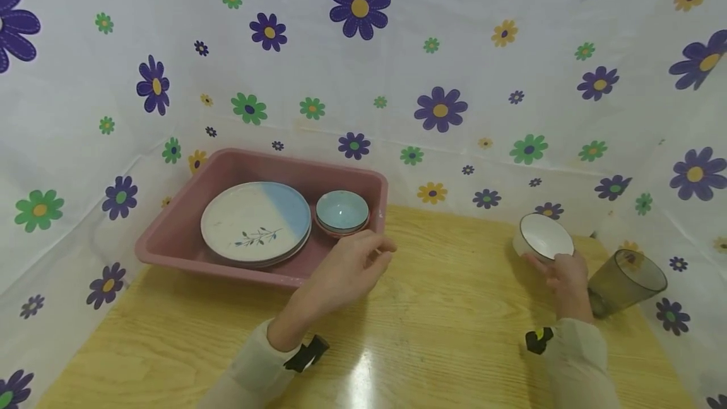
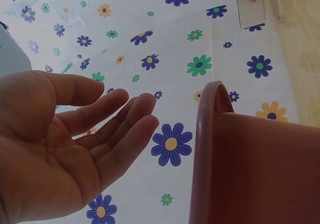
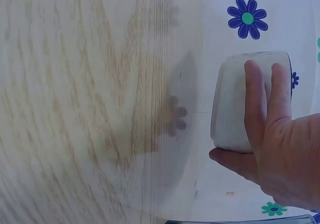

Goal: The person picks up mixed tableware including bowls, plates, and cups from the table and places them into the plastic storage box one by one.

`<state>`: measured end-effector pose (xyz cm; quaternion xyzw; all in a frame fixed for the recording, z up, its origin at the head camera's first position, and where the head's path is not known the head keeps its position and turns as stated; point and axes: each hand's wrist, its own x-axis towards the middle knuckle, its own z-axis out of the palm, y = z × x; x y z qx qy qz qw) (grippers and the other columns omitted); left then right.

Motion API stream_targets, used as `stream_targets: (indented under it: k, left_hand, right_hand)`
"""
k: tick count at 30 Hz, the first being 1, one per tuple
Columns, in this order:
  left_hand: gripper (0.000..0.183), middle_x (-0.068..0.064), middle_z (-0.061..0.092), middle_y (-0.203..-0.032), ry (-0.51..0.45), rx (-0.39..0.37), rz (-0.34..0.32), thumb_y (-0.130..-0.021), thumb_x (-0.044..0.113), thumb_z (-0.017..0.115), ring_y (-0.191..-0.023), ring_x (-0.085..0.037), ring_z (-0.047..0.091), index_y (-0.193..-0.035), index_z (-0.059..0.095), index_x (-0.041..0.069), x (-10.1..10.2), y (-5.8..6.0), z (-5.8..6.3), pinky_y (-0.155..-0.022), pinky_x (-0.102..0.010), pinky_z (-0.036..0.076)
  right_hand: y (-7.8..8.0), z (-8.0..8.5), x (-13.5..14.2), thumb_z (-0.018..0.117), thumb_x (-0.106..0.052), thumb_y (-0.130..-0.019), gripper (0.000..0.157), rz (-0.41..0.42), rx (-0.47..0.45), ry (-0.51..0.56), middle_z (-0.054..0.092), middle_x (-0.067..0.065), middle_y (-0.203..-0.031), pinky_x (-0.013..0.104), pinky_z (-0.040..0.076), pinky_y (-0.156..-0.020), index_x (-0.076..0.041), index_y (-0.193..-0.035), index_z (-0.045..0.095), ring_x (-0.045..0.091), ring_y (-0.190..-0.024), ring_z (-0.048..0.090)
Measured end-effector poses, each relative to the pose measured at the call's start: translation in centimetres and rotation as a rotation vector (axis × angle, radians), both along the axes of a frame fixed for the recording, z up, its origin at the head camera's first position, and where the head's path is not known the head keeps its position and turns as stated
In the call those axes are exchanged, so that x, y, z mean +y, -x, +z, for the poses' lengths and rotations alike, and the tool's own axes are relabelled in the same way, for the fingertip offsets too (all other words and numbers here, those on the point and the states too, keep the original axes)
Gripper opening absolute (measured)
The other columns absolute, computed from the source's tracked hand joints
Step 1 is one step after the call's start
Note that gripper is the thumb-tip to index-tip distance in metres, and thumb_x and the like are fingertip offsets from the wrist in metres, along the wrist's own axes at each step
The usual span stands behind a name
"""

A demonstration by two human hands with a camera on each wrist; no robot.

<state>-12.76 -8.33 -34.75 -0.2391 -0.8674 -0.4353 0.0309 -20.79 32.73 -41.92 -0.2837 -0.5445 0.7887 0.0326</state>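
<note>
At the right of the head view, my right hand grips a small white bowl with a dark rim, tilted. From the right wrist view, two fingers lie along the outside of the bowl and the thumb is at its lower edge. My left hand hovers by the right front corner of a pink basin, its fingers loosely bent around nothing. In the basin lie stacked white-and-blue plates and, to their right, stacked small bowls, the top one light blue inside.
A smoky, see-through cup stands just right of my right hand. The wooden table meets a white flower-printed sheet at the back and on both sides.
</note>
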Motion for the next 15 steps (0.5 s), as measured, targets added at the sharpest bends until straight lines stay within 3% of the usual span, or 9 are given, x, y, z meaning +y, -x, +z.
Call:
stream_targets:
  k: [2,3,8,10,12,15]
  left_hand:
    - [0.02,0.001,0.068,-0.108,0.002,0.0,-0.002,-0.099,0.017,0.058,-0.095,-0.013,0.063,-0.114,0.069,0.011,0.0,0.0,-0.1,-0.084,-0.033,0.055]
    - [0.02,0.001,0.068,-0.108,0.003,0.001,-0.001,-0.099,0.017,0.058,-0.095,-0.013,0.064,-0.114,0.069,0.011,-0.1,0.0,-0.2,-0.084,-0.033,0.055]
    - [0.02,0.001,0.068,-0.108,0.005,0.0,0.01,-0.099,0.017,0.058,-0.095,-0.013,0.063,-0.114,0.07,0.011,-0.1,0.0,-0.2,-0.084,-0.033,0.055]
    - [0.02,0.002,0.067,-0.109,0.005,-0.005,0.014,-0.099,0.017,0.059,-0.095,-0.013,0.063,-0.115,0.07,0.012,-0.1,0.0,-0.2,-0.084,-0.033,0.055]
    - [0.02,0.002,0.067,-0.109,0.005,-0.007,0.017,-0.099,0.017,0.059,-0.095,-0.013,0.063,-0.115,0.07,0.012,-0.1,0.0,-0.1,-0.084,-0.033,0.055]
    - [0.02,0.002,0.067,-0.109,0.0,-0.005,0.024,-0.098,0.016,0.059,-0.095,-0.013,0.063,-0.114,0.07,0.012,-0.2,0.0,-0.1,-0.084,-0.033,0.055]
  right_hand:
    - [-0.1,-0.1,-0.3,0.013,0.009,-0.09,0.077,0.008,0.01,0.004,-0.009,0.013,-0.165,0.024,0.054,-0.088,-0.015,-0.159,-0.012,0.03,-0.144,0.032]
    - [-0.1,-0.1,-0.5,0.011,0.01,-0.089,0.078,0.018,0.039,0.065,-0.013,0.011,-0.165,0.028,0.052,-0.094,-0.017,-0.158,-0.016,0.033,-0.147,0.024]
    - [-0.5,-0.1,-1.4,0.008,0.009,-0.092,0.074,0.052,0.1,0.093,-0.012,0.011,-0.165,0.033,0.05,-0.097,-0.016,-0.158,-0.014,0.035,-0.148,0.018]
    - [-0.8,-0.1,-1.6,0.01,0.007,-0.095,0.072,0.053,0.087,0.084,-0.012,0.011,-0.165,0.032,0.051,-0.096,-0.018,-0.159,-0.012,0.034,-0.141,0.036]
    - [-1.1,0.1,-1.9,0.011,0.006,-0.096,0.071,0.056,0.075,0.095,-0.013,0.011,-0.165,0.031,0.052,-0.094,-0.02,-0.159,-0.009,0.031,-0.121,0.059]
    - [-1.6,0.3,-2.3,0.013,0.006,-0.096,0.072,0.098,0.093,0.098,-0.013,0.011,-0.165,0.03,0.052,-0.094,-0.021,-0.16,-0.006,0.016,-0.087,0.068]
